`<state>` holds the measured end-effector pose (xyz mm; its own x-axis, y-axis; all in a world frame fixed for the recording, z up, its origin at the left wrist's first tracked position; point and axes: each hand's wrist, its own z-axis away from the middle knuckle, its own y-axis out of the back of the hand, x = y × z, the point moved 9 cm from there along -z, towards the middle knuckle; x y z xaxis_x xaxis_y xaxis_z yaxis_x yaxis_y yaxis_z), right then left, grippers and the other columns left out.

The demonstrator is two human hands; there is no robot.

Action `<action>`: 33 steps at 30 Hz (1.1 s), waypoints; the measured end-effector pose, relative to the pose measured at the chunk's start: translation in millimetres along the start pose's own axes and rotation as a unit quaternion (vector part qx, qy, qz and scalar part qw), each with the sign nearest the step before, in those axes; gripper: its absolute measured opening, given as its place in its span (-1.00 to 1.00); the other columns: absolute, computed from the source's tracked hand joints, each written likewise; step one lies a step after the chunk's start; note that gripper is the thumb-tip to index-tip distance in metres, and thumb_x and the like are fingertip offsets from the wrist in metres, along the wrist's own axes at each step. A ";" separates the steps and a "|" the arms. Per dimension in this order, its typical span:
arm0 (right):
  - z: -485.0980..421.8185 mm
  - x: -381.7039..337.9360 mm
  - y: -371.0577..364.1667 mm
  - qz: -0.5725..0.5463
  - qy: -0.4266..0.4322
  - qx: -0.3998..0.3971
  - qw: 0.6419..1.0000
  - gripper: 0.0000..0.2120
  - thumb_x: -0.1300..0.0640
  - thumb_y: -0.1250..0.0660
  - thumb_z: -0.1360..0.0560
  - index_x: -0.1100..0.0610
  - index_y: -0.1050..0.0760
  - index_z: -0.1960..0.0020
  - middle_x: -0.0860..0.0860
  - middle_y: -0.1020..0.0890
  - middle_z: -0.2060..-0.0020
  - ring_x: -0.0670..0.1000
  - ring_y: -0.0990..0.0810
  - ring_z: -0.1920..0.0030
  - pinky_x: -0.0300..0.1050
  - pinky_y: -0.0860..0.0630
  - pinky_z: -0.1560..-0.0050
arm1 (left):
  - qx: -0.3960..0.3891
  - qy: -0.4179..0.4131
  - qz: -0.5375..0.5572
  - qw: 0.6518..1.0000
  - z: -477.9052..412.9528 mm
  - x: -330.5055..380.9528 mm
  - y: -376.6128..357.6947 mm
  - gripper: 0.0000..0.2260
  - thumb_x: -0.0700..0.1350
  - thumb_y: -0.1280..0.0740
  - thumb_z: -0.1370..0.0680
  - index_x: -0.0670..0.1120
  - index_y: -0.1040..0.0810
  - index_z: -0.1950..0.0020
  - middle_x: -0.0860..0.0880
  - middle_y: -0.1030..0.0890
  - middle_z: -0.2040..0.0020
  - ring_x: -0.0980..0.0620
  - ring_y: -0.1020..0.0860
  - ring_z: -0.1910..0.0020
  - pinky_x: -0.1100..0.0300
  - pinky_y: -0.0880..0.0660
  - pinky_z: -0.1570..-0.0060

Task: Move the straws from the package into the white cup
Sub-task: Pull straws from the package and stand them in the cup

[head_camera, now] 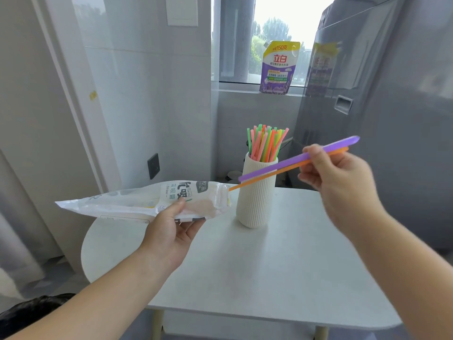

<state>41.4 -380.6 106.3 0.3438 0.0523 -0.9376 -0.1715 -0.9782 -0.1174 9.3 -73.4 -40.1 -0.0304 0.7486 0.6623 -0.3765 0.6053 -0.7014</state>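
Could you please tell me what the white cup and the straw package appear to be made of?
The white cup looks like matte ceramic, or possibly plastic: opaque, with fine vertical ribs and no gloss. The package in the left hand seems to be thin plastic film: it is crinkled, partly see-through and shiny.

We see a ribbed, matt white cup [256, 195] on a smooth, matt table [269, 266]. The straws [267, 143] inside it look like smooth plastic. Left of the cup, the package [137, 202] is crinkled, glossy plastic film. Behind the cup, a glossy pouch [279, 67] stands.
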 end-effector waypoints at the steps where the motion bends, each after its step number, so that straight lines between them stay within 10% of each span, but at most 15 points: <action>1: -5.8 -15.7 5.5 0.015 0.030 0.001 0.999 -0.81 0.07 -0.39 -0.59 0.10 -0.67 0.16 -0.06 -0.68 0.41 -0.08 -0.67 0.35 -0.11 -0.68 0.10 | 0.002 -0.001 0.005 1.000 -0.7 0.9 1.2 -0.82 -0.27 -0.37 -0.62 -0.14 -0.61 -0.21 -0.12 -0.76 -0.10 -0.04 -0.78 0.12 0.10 -0.69 0.32; 10: -27.6 -105.8 9.5 0.156 0.189 0.015 0.969 -0.85 0.07 -0.40 -0.59 -0.04 -0.65 0.16 -0.16 -0.74 0.32 -0.03 -0.77 0.23 -0.08 -0.70 0.04 | -0.002 0.000 -0.014 1.000 -0.4 -6.1 0.3 -0.79 -0.25 -0.39 -0.62 -0.11 -0.62 -0.24 -0.09 -0.78 -0.06 -0.03 -0.78 0.11 0.10 -0.69 0.32; 33: -32.6 -128.5 -34.4 0.301 0.189 -0.133 0.925 -0.87 0.16 -0.41 -0.57 -0.01 -0.64 0.14 -0.27 -0.72 0.27 -0.18 -0.73 0.28 -0.47 -0.54 0.25 | -0.038 -0.003 -0.032 0.999 3.2 -8.1 -5.9 -0.79 -0.25 -0.41 -0.59 -0.11 -0.63 -0.22 -0.09 -0.78 -0.04 -0.02 -0.77 0.11 0.09 -0.69 0.30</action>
<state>33.3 -360.2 241.5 0.5673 -0.5422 -0.6198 -0.2204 -0.8251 0.5202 8.8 -84.0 -40.5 -0.0145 0.7057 0.7083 -0.3072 0.6710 -0.6748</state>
